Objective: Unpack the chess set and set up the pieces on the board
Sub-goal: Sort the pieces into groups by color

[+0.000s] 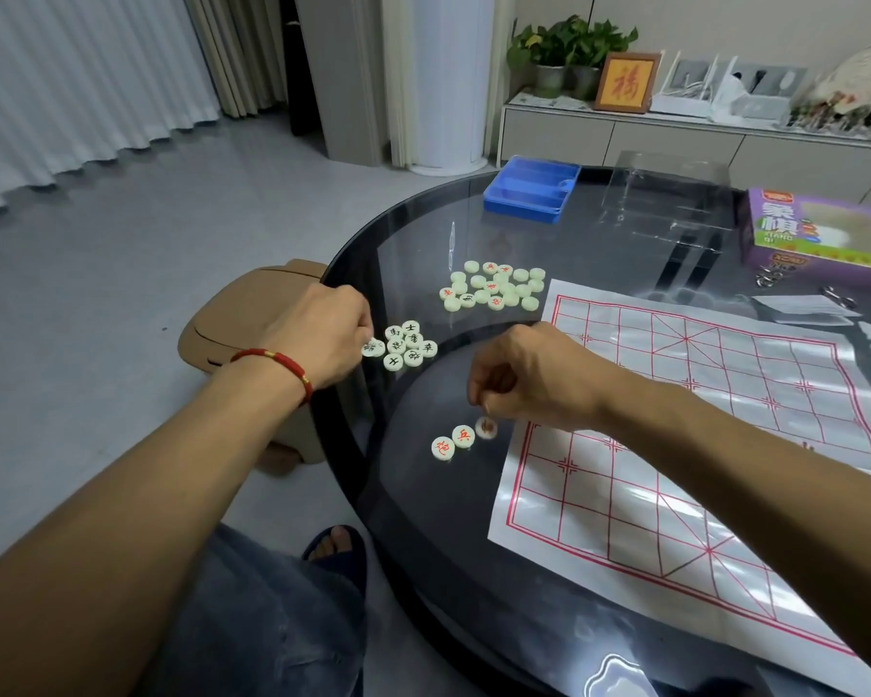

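Note:
A white paper board (675, 445) with red grid lines lies on the dark glass table (423, 545). Three clusters of round white pieces sit left of it: an unsorted pile (494, 286), a group with black characters (406, 344), and three red-character pieces (463, 437) nearer me. My left hand (323, 334), with a red bracelet at the wrist, pinches a piece at the left edge of the black group. My right hand (529, 374) hovers with curled fingers just above the red pieces; whether it holds a piece I cannot see.
At the table's far side stand a blue plastic tray (531, 188), a clear plastic lid (670, 203) and the purple game box (820, 233). A tan bin (242, 324) stands on the floor left of the table. My knee and sandalled foot (335, 543) are below.

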Demonstrator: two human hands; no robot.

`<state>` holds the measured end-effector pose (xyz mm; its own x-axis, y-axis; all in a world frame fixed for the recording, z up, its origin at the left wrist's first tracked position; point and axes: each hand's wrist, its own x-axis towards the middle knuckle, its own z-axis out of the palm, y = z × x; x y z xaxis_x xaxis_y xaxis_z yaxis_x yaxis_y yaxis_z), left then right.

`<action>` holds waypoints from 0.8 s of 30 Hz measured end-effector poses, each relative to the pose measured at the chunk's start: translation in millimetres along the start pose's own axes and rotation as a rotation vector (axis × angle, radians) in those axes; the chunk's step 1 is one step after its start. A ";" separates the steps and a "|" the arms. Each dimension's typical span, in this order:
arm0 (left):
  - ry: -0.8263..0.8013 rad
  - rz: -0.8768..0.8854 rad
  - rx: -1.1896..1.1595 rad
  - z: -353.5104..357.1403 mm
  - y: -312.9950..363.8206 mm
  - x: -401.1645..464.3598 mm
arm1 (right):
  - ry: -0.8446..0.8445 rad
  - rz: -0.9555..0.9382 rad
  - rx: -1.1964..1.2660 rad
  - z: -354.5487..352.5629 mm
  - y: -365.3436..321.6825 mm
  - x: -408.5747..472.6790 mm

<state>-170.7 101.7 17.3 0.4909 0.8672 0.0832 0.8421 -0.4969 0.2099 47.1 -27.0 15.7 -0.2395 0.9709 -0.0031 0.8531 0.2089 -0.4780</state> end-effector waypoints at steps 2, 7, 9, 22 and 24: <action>-0.016 -0.061 0.020 2.4 -6.8 4.1 | 0.008 -0.029 -0.031 1.8 -1.7 0.5; -0.068 -0.100 0.027 9.8 -13.4 11.6 | -0.125 -0.022 -0.072 -9.4 -8.1 -2.3; -0.067 -0.116 0.002 10.1 -15.5 14.5 | -0.243 0.010 -0.079 -15.6 -12.1 -5.1; -0.047 -0.153 -0.067 10.0 -5.2 13.1 | -0.292 0.083 -0.055 -6.0 -17.0 -4.0; -0.052 -0.171 -0.084 9.4 -3.7 12.1 | -0.230 0.090 -0.050 -6.4 -12.3 -2.6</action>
<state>-165.8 113.7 8.5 0.3548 0.9349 -0.0104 0.8938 -0.3359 0.2970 40.2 -31.4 27.2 -0.2560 0.9349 -0.2461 0.8961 0.1340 -0.4232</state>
